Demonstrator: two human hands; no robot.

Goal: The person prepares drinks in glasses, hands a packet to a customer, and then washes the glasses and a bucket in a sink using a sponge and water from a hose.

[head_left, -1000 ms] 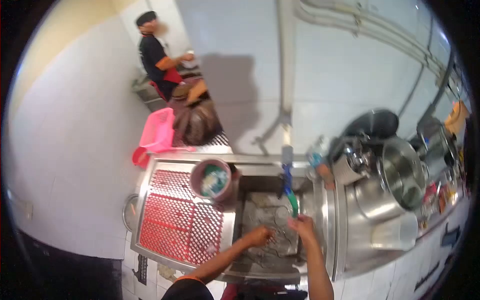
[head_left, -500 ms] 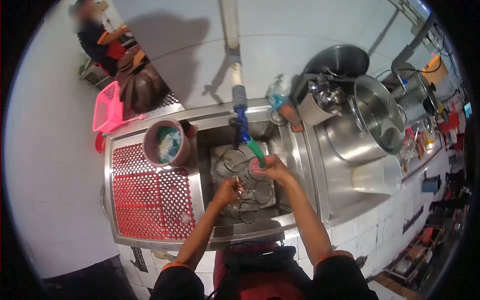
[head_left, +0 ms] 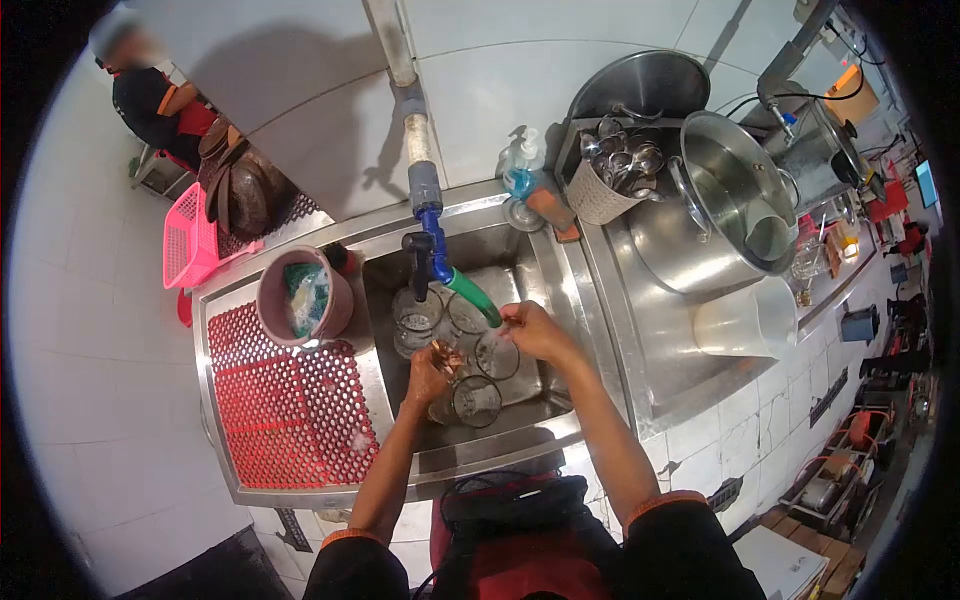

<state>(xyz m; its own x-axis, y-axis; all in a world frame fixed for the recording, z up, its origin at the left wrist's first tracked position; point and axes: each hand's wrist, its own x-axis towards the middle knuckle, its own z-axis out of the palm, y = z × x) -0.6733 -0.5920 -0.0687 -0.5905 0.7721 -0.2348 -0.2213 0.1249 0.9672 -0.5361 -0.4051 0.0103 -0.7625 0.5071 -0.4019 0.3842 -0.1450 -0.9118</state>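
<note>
Several clear drinking glasses (head_left: 477, 402) stand in the steel sink (head_left: 535, 285), below and between my hands. My right hand (head_left: 540, 333) is closed at the lower end of a green hose (head_left: 472, 296), which hangs from a blue tap (head_left: 432, 240). To its left, my left hand (head_left: 430, 375) is over the glasses with its fingers curled together. Something small and shiny shows at those fingertips, too unclear to name. Whether this hand also touches a glass is hidden.
Left of the sink are a pink bucket (head_left: 338, 312) with a green scrubber and a red perforated mat (head_left: 280, 400). A soap bottle (head_left: 523, 175), a spoon holder (head_left: 598, 195), a large pot (head_left: 660, 240) and a white tub (head_left: 745, 320) stand right. A co-worker (head_left: 155, 105) is at upper left.
The camera view has shifted, moving the sink and wall pipe leftward in the picture. My right hand stays at the hose end. My left hand remains low over the glasses, its fingers still curled.
</note>
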